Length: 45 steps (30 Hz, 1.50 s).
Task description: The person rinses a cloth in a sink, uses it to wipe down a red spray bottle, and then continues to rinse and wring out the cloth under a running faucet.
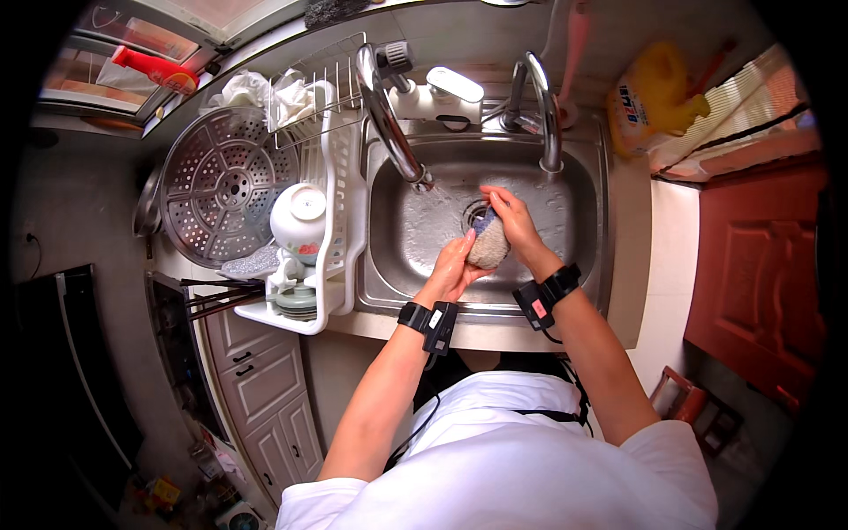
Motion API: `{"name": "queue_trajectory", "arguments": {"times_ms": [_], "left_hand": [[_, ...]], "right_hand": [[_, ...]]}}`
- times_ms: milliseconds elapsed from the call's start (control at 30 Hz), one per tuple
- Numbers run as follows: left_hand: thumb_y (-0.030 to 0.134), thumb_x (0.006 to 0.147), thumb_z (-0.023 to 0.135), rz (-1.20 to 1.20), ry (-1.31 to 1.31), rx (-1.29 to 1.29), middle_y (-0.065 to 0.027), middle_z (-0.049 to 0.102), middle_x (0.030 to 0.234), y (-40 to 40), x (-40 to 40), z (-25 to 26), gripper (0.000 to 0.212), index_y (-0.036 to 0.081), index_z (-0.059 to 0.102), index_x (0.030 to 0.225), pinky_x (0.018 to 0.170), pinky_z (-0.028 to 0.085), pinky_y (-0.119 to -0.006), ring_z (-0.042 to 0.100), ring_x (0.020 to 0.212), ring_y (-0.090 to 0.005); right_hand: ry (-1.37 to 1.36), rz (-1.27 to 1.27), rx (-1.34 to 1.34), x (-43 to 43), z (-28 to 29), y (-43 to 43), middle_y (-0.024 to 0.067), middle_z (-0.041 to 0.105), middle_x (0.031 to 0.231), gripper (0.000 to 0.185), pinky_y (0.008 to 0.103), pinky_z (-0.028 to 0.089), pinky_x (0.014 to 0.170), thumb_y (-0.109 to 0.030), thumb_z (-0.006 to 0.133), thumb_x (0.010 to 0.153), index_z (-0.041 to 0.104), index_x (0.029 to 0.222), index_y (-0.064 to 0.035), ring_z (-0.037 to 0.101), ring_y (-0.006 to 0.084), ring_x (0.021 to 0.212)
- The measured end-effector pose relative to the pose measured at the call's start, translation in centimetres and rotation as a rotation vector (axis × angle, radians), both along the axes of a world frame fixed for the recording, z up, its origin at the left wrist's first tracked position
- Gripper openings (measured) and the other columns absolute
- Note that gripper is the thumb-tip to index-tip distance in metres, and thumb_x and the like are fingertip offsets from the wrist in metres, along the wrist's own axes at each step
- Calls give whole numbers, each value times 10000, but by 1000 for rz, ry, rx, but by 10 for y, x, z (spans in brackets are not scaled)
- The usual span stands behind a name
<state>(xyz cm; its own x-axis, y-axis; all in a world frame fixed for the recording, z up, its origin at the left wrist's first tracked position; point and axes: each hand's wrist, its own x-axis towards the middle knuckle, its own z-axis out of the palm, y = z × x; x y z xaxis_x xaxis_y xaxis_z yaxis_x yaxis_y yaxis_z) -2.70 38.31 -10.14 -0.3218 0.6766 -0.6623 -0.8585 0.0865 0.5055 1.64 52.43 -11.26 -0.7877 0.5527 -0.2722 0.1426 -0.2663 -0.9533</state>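
Over the drain end of a stainless steel sink, I hold a beige and blue textured cloth or scrubbing pad between both hands. My left hand grips its lower left side, thumb pointing up along it. My right hand wraps the upper right side, its fingers reaching over the top. Behind the pad, the round drain is partly hidden. Wet skin shows on my hands, and water drops lie on the basin floor. Both wrists wear black strapped devices.
A chrome faucet arches over the basin's left; another curved spout stands right. Left of the sink, a white dish rack holds a bowl, beside a perforated steamer plate. A yellow jug stands back right.
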Motion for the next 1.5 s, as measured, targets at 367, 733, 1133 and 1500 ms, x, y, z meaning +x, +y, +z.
{"name": "queue_trajectory", "arguments": {"times_ms": [367,733,1133,1500], "left_hand": [[-59,756,570,223,-100,211,-77,569,1035,51,24,-3,331,17,510,1072,897,416,-308,547,969,-185],[-212,615,472,7,26,224,-86,562,1064,97,30,20,586,9,441,1157,897,429,-313,556,994,-221],[125,831,598,-178,212,168,-13,590,1003,141,43,54,262,72,551,1083,812,406,-273,546,925,-118],[-54,853,426,-19,2,527,-82,471,1195,238,43,136,441,129,334,1243,932,425,-398,496,1101,-248]], "right_hand": [[-73,177,256,100,33,48,81,625,754,308,268,453,651,-159,680,742,608,1011,-27,591,147,716],[-18,-155,323,107,34,71,39,576,739,108,253,438,658,-107,583,828,537,819,-10,546,119,708],[-237,-211,678,110,78,135,55,604,814,78,244,437,627,-65,545,850,578,907,-23,541,111,704],[71,-655,556,106,172,238,54,567,775,230,247,414,664,-220,642,817,562,879,-14,526,141,723]]}}
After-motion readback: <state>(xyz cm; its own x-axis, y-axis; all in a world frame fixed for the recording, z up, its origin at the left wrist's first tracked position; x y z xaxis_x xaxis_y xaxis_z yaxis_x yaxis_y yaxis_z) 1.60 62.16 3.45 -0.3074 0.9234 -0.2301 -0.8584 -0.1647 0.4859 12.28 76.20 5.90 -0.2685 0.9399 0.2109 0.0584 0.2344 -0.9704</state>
